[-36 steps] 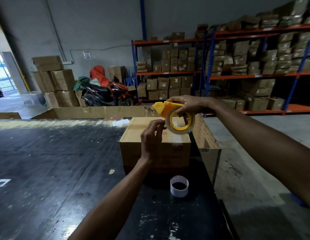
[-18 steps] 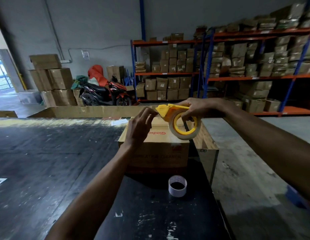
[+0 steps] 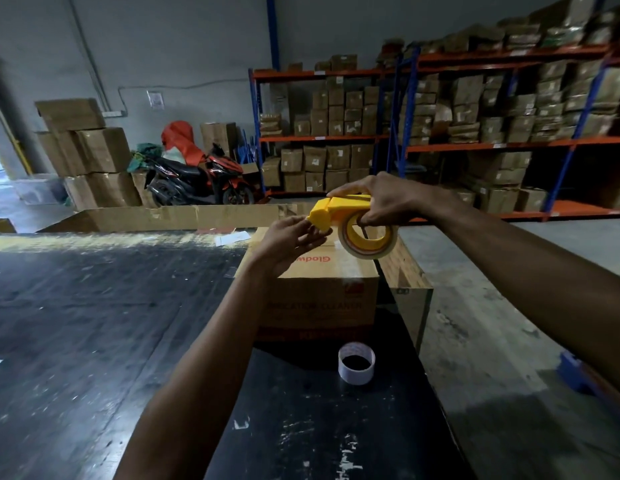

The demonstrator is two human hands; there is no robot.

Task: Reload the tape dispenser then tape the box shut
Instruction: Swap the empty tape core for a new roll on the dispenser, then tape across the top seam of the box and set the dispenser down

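Note:
My right hand (image 3: pixel 384 199) grips a yellow tape dispenser (image 3: pixel 339 211) from above, held over the cardboard box (image 3: pixel 319 292). A clear tape roll (image 3: pixel 367 240) sits on the dispenser's yellow hub. My left hand (image 3: pixel 291 240) reaches up to the dispenser's front end, fingertips touching its underside near the cutter; whether it pinches the tape end is hidden. The box stands on the black table with its top flaps down and red lettering on top. A spent white tape core (image 3: pixel 356 363) stands on the table in front of the box.
The black table (image 3: pixel 94 341) spreads left and toward me, its right edge running just past the box. A long flat cardboard sheet (image 3: pixel 163 218) lies at its far side. Beyond are a parked motorbike (image 3: pixel 197 178), stacked cartons (image 3: pixel 83 150) and shelving racks (image 3: pixel 440 133) full of boxes.
My left hand rose from the front top edge of the box to the dispenser's front end. My right hand shifted the dispenser slightly right and levelled it.

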